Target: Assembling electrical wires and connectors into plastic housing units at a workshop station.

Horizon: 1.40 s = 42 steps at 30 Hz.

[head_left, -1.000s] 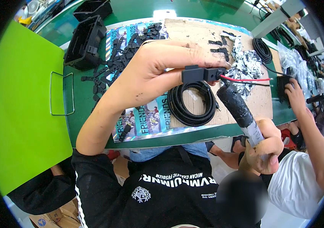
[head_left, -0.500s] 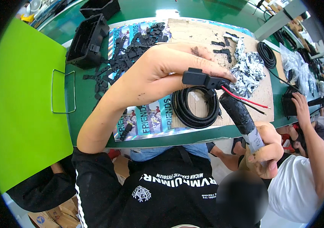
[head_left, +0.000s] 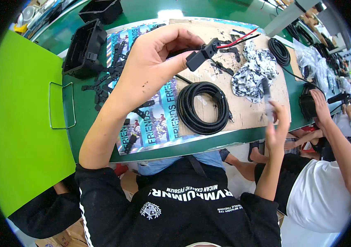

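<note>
I see the left hand (head_left: 153,64) pinching a black bracket (head_left: 196,61) at twelve o'clock of the coiled hose (head_left: 186,109); the right hand (head_left: 278,121), at three, holds a blurred tube (head_left: 269,108). Seemingly a handling step, needing a steady pinch next.

The person's black top (head_left: 118,218) bears white print (head_left: 186,195) and stripes (head_left: 83,216)

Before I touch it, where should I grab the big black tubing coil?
Perhaps pinch the near rim of the big corrugated tubing coil, from the table edge: it lies flat, that rim uncovered, the middle open for fingers.
</note>
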Tool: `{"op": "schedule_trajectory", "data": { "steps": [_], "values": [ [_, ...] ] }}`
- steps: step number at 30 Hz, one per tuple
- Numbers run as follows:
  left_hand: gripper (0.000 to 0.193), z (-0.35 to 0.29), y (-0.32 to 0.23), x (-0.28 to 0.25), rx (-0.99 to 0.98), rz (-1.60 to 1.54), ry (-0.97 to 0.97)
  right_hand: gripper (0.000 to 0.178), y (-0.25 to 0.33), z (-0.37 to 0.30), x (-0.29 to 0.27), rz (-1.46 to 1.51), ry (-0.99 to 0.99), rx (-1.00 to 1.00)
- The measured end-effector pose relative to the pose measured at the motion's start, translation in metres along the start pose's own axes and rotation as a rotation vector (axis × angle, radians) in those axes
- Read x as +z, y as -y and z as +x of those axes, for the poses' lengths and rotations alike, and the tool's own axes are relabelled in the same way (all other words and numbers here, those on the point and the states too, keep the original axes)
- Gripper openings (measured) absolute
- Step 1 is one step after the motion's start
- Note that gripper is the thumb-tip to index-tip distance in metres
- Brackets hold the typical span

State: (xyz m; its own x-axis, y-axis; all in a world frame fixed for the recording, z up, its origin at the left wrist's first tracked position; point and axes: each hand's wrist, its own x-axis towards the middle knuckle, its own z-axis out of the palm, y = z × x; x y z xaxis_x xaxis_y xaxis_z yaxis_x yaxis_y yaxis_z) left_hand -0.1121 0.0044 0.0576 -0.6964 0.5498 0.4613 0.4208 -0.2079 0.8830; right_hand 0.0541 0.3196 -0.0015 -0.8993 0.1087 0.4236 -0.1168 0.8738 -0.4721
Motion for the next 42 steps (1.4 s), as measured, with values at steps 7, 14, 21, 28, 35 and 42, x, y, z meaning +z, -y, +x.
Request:
{"op": "schedule_trajectory", "data": {
  "steps": [7, 14, 21, 28, 35, 42],
  "values": [
    [0.017, -0.005, 0.000, 0.016, -0.080, -0.082, -0.098, 0.052, 0.037, 0.029, 0.009, -0.210, -0.011, -0.158],
    [0.028, -0.010, -0.005, 0.029, -0.253, -0.340, -0.159, 0.018, 0.136, 0.097, 0.066, 1.103, 0.138, -0.008],
    [0.038, 0.005, -0.002, -0.042, -0.100, 0.448, -0.359, 0.018, 0.117, 0.166, 0.086, 1.887, 0.228, 0.299],
    [0.041, -0.026, 0.020, -0.152, -0.834, 1.457, -0.371, 0.016, 0.063, 0.211, 0.093, 2.023, 0.201, 0.353],
    [0.032, -0.033, 0.040, -0.199, -0.516, 0.678, -0.592, 0.012, 0.118, 0.183, 0.092, 0.935, -0.033, -0.118],
    [0.028, 0.004, -0.020, -0.091, -0.554, 0.019, -0.550, 0.024, 0.126, 0.176, 0.104, 0.308, -0.285, -0.692]
  ]
}}
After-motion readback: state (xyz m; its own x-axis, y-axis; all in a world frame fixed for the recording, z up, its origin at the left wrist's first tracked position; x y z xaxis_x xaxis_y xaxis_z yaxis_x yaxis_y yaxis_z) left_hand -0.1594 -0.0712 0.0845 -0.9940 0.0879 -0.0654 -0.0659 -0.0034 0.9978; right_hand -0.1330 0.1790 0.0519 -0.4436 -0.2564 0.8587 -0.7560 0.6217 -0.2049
